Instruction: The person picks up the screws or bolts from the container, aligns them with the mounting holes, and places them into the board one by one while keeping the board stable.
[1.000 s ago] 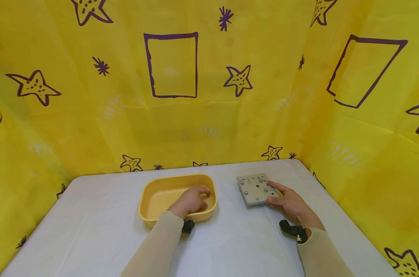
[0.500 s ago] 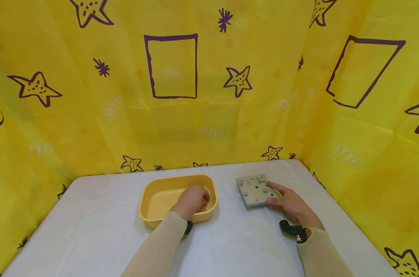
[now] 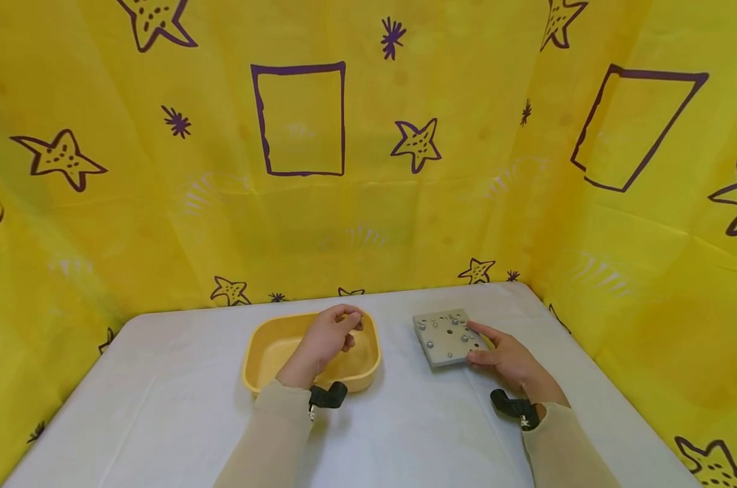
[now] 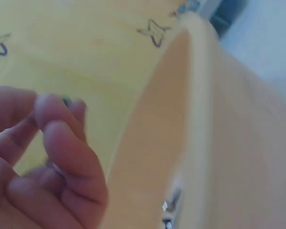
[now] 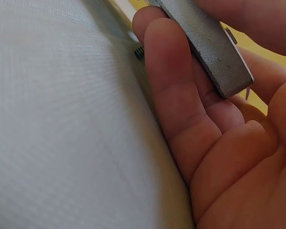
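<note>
My left hand (image 3: 324, 340) is raised over the yellow bin (image 3: 271, 385), thumb and index finger pinching a small dark metal piece (image 4: 66, 101). The fingers hide most of it, so its kind is unclear. My right hand (image 3: 510, 360) holds the right side of a square grey metal plate (image 3: 439, 337) between thumb and fingers. Several silvery bolts and open holes show on the plate's top. In the right wrist view, fingers reach beneath the plate, and a threaded bolt end (image 5: 139, 53) pokes out below it.
Shiny metal hardware (image 4: 169, 208) lies inside the bin by its wall. A white cloth (image 3: 417, 434) covers the table. Yellow curtains (image 3: 368, 203) with star drawings enclose its back and sides. Black wrist straps (image 3: 328, 395) sit on both wrists.
My left hand has risen out of the bin, fingertips brought together on the small dark metal piece. The right hand keeps its grip on the plate, barely moving.
</note>
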`<state>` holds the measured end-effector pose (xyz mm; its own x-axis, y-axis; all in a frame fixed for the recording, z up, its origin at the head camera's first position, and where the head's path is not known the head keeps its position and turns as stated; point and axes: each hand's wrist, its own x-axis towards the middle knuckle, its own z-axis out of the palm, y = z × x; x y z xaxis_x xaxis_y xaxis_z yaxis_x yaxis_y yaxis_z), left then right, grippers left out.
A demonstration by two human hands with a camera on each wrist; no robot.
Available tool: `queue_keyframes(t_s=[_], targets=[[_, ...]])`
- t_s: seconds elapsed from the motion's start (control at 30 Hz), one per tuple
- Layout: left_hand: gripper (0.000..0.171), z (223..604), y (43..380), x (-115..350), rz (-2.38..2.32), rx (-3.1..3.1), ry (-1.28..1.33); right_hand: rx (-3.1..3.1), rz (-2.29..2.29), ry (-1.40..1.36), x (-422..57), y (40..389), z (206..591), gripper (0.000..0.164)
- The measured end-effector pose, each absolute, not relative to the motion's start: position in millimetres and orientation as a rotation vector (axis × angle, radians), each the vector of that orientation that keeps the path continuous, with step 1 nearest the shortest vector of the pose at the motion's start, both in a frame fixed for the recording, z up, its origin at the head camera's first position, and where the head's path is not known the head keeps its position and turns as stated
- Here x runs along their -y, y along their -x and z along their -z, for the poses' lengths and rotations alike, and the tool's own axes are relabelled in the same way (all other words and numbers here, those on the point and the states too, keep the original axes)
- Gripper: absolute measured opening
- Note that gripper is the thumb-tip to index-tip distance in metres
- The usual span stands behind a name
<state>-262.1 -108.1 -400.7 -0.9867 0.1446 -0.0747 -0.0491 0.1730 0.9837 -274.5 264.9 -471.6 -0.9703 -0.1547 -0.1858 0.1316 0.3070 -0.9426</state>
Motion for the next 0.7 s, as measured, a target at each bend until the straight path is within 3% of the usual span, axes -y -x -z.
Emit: queue_keyframes(t_s=[0.4,0.7], targets=[[0.021,399,285,59,-2.148,-2.150,-0.189,-2.295,1.768,0.019,-265,274,472,0.085],[0.013,413,308,10,-1.857,-2.444,-0.252,-2.316,1.755,0.031,-266,275,474,0.086]])
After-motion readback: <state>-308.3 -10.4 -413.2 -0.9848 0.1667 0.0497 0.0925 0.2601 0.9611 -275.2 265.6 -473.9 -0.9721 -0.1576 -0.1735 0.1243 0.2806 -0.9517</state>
